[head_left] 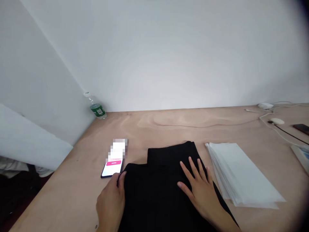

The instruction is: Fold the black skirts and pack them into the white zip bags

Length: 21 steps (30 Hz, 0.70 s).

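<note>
A folded black cloth garment lies on the plywood table, its far end stepped. My left hand is at the garment's left edge, with the fingers curled around the edge and pinching the cloth. My right hand lies flat on the garment's right part, fingers spread. Just beyond my left hand is a smartphone with a lit screen, partly pixelated. To the right of my right hand, a stack of translucent white plastic sheets or bags lies apart from it.
A green-labelled plastic water bottle stands in the far left corner against the white wall. White cables, a small white device and a dark phone lie at the far right. The table's left edge drops away.
</note>
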Tool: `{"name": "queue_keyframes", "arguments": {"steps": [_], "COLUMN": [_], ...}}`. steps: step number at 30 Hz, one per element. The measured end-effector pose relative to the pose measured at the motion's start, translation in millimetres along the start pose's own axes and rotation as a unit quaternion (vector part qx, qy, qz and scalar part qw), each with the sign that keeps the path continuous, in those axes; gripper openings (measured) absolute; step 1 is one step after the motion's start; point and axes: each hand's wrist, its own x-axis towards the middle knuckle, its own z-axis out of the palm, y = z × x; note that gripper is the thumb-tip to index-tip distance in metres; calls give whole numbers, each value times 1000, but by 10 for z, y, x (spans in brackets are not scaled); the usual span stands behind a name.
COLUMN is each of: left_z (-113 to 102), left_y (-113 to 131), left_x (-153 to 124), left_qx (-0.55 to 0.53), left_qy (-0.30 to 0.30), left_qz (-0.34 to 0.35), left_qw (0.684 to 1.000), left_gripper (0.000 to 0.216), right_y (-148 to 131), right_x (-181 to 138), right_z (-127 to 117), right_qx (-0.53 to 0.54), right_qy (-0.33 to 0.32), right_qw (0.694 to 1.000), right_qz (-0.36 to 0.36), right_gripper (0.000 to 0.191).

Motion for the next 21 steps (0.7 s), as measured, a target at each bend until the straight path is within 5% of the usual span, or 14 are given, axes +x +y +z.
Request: {"name": "queue_keyframes", "arguments": {"steps": [4,6,10,14,17,21], "left_z": [-22,-26,15,262,430,358], "left_y": [-47,-38,93,168,125,269], "left_x": [76,65,-82,-237,-267,-263], "left_qx": [15,4,-13,46,75,78], "left_qy": [2,62,185,80,35,30], "left_qz": [-5,25,202,393,393,381], "left_qw": [1000,998,962,915,916,921], "left_gripper": [33,31,42,60,66,69], "right_y": [-12,-16,6,93,147,20], "right_x": [-51,-77,-104,-123,-129,-10], "right_z": [7,-30,-123,-43,42,-84], "right_qx": [2,2,-3,-16,-20,-6], "right_qy": [2,1,6,24,29,31], "right_qw": [1000,1000,1000,999,999,999], "right_qz": [-12,-16,-30,-17,11,11], "right_gripper": [62,63,64,65,65,66]}}
